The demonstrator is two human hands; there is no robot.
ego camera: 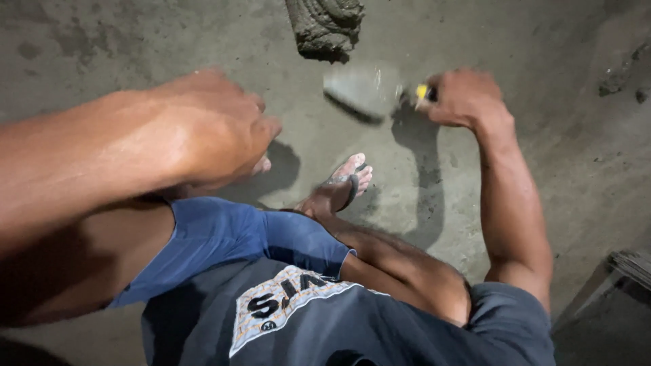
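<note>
My right hand grips the yellow-and-black handle of a trowel. Its grey blade is blurred and points left, just above the concrete floor. A mound of wet grey mortar lies on the floor right behind the blade. My left hand hangs close to the camera with curled fingers and holds nothing. Below the hands I see my blue shorts, my grey shirt and a foot in a sandal.
The grey concrete floor shows damp patches and smears. Small lumps of mortar lie at the far right. A stack of flat grey boards or sheets juts in at the lower right edge.
</note>
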